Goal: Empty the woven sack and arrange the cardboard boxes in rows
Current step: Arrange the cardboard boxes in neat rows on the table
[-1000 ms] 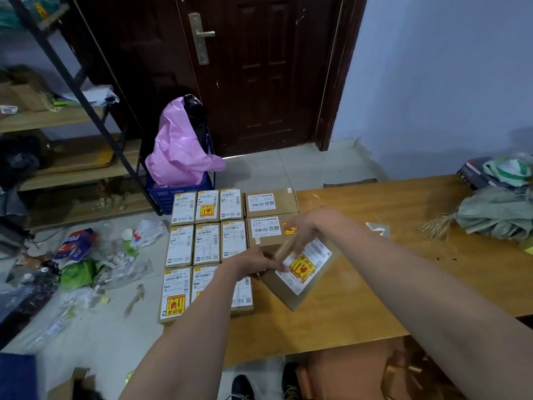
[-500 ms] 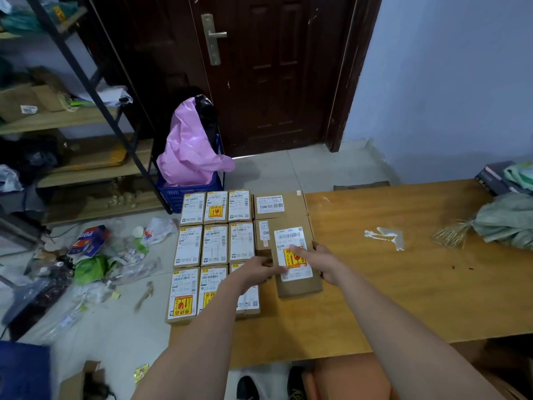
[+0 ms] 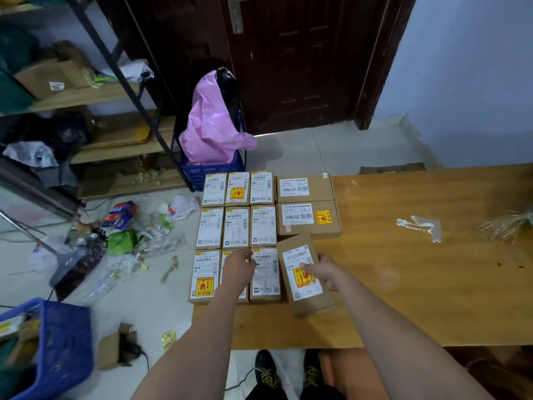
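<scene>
Several labelled cardboard boxes (image 3: 236, 226) lie flat in rows on the left end of the wooden table (image 3: 403, 284), with two wider boxes (image 3: 305, 216) to their right. One more cardboard box (image 3: 300, 295) lies slightly askew beside the near row. My right hand (image 3: 323, 271) grips it, thumb on its label and fingers at its right edge. My left hand (image 3: 239, 262) rests loosely on the middle box of the near row. Of the woven sack, only frayed strands (image 3: 507, 226) show at the right edge.
A white scrap (image 3: 421, 225) is stuck on the tabletop. Left of the table the floor is strewn with litter (image 3: 121, 232). There are blue crates (image 3: 63, 342), a pink bag in a blue basket (image 3: 213, 122), shelving (image 3: 86, 96) and a dark door (image 3: 288, 67).
The box went from held in the air in both hands to lying on the table, then slid nearer beside the near row. My left hand moved onto the near row.
</scene>
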`<move>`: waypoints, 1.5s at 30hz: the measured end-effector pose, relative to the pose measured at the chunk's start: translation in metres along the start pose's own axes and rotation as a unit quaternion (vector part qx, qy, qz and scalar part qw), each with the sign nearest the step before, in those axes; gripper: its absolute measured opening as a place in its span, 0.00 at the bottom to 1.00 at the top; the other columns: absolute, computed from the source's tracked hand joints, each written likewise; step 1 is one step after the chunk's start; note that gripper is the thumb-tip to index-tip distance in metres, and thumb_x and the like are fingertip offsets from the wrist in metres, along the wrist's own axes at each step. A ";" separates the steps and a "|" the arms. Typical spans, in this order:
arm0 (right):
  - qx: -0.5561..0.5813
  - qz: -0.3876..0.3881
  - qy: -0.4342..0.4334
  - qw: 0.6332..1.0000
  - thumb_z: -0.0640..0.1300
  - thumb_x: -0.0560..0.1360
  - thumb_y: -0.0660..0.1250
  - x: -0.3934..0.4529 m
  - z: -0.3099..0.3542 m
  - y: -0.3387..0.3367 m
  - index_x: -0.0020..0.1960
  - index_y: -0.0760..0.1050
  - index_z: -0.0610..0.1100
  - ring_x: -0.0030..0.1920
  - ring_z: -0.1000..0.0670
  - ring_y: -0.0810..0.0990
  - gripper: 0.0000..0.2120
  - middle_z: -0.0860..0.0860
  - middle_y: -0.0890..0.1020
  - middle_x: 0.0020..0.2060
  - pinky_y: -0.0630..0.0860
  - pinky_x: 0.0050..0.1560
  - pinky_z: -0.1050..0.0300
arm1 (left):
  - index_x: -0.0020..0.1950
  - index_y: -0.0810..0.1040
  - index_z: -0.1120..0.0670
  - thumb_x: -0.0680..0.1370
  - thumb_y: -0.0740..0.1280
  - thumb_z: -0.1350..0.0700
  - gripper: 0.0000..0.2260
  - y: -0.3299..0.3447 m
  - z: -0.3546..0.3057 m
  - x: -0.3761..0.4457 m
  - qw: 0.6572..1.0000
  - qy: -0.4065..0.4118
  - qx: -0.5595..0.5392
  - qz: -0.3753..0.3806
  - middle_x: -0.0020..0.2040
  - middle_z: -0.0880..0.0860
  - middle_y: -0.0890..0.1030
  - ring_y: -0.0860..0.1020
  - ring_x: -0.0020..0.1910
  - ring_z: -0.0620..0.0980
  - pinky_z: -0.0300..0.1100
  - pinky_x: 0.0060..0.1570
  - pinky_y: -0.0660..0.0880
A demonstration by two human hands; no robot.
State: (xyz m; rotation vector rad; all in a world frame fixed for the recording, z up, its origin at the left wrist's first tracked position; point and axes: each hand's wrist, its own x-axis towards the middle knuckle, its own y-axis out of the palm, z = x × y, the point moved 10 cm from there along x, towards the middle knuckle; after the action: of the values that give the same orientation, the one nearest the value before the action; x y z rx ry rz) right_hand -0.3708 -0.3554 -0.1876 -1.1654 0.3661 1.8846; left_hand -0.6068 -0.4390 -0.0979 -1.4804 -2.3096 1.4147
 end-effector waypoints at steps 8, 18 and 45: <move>-0.002 -0.066 0.017 0.998 0.46 0.77 0.69 0.008 -0.012 -0.006 0.66 0.69 0.40 0.60 0.41 0.79 0.20 0.45 0.79 0.61 0.76 0.58 0.48 | 0.67 0.73 0.54 0.79 0.64 0.57 0.17 -0.032 0.039 0.007 0.990 -0.074 0.085 -0.088 0.67 0.59 0.72 0.72 0.64 0.61 0.57 0.61 0.72; 0.035 -0.086 0.013 0.996 0.44 0.79 0.66 0.009 0.000 -0.001 0.65 0.70 0.41 0.60 0.41 0.79 0.16 0.44 0.79 0.62 0.76 0.60 0.45 | 0.76 0.59 0.54 0.78 0.64 0.54 0.28 -0.037 0.082 0.011 0.976 -0.201 0.063 -0.057 0.73 0.63 0.62 0.63 0.70 0.66 0.60 0.69 0.64; -0.043 -0.239 0.027 0.970 0.41 0.78 0.68 -0.021 0.029 0.006 0.66 0.66 0.36 0.53 0.39 0.77 0.20 0.40 0.78 0.55 0.73 0.47 0.50 | 0.68 0.66 0.62 0.79 0.62 0.58 0.18 -0.071 0.164 0.053 0.968 -0.228 -0.068 0.078 0.60 0.63 0.77 0.78 0.57 0.61 0.49 0.46 0.75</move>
State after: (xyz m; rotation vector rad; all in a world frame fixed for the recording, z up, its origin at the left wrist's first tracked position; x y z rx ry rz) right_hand -0.3892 -0.3514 -0.1563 -1.2345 0.0238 1.4600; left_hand -0.7632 -0.5161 -0.1633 -1.5322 -2.6448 1.8433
